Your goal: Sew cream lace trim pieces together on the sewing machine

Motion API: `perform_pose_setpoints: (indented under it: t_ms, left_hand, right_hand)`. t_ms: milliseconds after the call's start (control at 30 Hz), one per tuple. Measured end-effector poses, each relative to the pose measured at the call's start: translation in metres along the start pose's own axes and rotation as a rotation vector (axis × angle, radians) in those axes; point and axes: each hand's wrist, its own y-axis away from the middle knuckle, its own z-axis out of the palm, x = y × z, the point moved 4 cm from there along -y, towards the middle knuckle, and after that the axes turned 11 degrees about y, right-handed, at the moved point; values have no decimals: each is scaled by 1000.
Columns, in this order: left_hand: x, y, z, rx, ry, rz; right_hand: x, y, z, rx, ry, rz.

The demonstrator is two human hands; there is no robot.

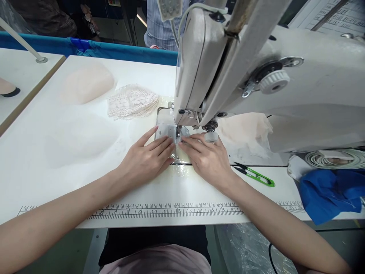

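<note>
A white sewing machine (189, 64) stands over the work, its presser foot (178, 131) just beyond my fingertips. My left hand (148, 158) lies palm down with stretched fingers on the left of the foot, thumb side apart from the rest. To the right of the foot rests my right hand (207, 158), also flat, its fingertips close to the left ones. Pale, thin material seems to lie beneath the fingers, but I cannot make out its edges. The metal needle plate (161, 112) shows past my left hand.
Left of the machine lie stacked white lace pieces (132, 101) and a pale peach cup-shaped piece (88, 83). Sheer peach fabric (245, 131) sits under the machine arm. Green thread snips (256, 176), blue cloth (332, 190) and coiled cord (333, 158) are at the right. A printed ruler (165, 210) runs along the front edge.
</note>
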Motion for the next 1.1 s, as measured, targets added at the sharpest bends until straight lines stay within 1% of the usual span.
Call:
perform_pose_setpoints:
  t_ms: [233, 367, 500, 667, 733, 833, 933, 1000, 1067, 1100]
  left_hand:
    - [-8, -3, 4, -4, -26, -22]
    - [-14, -5, 7, -24, 12, -73]
    - [-20, -7, 8, -29, 39, -124]
    - [-24, -7, 8, -30, 27, -158]
    - [-27, -6, 8, -17, -3, -200]
    - [-32, -3, 3, -26, -76, -262]
    - [-36, -3, -15, -55, -103, -316]
    - [-39, -4, -32, -144, 48, -359]
    - [-37, -4, -48, -319, 375, -349]
    - [-35, -4, -56, -378, 536, -333]
  right_hand:
    - [1, -3, 6, 1, 23, 10]
    - [3, -5, 8, 23, 1, 16]
    - [3, -4, 7, -8, -39, 24]
    - [3, -4, 3, -28, -60, 25]
    - [3, -3, 2, -13, -63, 25]
    - [4, -2, 1, 45, -70, 31]
    - [6, -1, -3, 80, -154, 56]
    - [7, -3, -8, 86, -330, 79]
    - [7, -7, -13, 49, -611, 106]
    - [6, -10, -15, -9, -783, 122]
